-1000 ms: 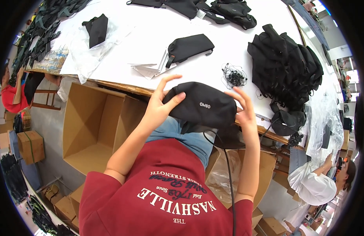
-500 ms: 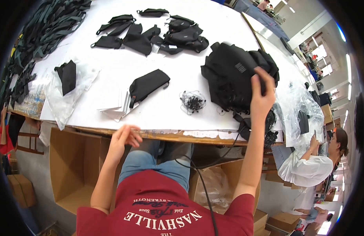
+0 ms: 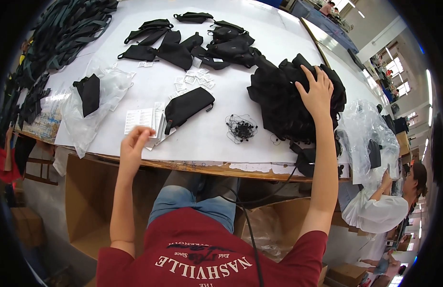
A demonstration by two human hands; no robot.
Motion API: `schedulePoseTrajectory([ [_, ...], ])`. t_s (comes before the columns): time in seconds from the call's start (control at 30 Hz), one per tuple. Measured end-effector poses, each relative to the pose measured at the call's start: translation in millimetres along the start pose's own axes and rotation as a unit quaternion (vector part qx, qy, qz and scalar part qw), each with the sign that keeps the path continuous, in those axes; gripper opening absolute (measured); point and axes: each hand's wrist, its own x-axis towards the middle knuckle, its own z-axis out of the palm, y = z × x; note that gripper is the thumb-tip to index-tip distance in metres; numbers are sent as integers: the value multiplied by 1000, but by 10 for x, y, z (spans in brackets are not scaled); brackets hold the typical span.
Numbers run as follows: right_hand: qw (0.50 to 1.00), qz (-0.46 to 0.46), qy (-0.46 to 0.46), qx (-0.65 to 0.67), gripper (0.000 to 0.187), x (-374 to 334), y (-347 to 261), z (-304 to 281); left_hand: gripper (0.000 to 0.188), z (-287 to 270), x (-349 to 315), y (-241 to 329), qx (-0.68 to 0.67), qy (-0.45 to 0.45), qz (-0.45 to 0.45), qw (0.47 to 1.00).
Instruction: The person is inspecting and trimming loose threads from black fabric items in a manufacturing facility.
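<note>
On the right of the table lies a heaped pile of black fabric pouches [image 3: 283,100]. My right hand [image 3: 318,93] rests on its upper right part, fingers apart. My left hand [image 3: 137,139] is at the lower edge of a stack of white printed cards [image 3: 139,119], its fingers curled and thumb pressed in. Whether a card is between those fingers is hidden. A single black pouch [image 3: 189,107] lies flat to the right of the cards, over part of them. A tangle of thin black strings [image 3: 241,129] sits between this pouch and the pile.
Several black pouches [image 3: 176,55] lie at the back, with small white labels [image 3: 195,79] before them. Dark straps [image 3: 63,33] heap at far left. A black piece [image 3: 90,95] lies on a clear plastic bag [image 3: 106,91]. A co-worker [image 3: 379,210] sits at right beside plastic bags [image 3: 362,138].
My left hand has moved up and left to the cards, its fingers curling in. My right hand has shifted farther up the pile, and the pile's top has been rearranged. The view has shifted slightly.
</note>
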Motion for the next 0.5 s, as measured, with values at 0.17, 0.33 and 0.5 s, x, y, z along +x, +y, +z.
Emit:
schedulePoseTrajectory([
  [0.17, 962, -22, 98, 254, 10, -213, -703, -283, 43, -277, 439, -329, 427, 175, 161, 873],
  [0.33, 918, 17, -171, 358, 9, -1063, -1151, 383, 69, -354, 693, -756, 480, 101, 77, 868],
  [0.5, 881, 252, -271, 293, 18, -1515, -890, 1235, 83, -611, 675, -918, 531, 119, 16, 839],
])
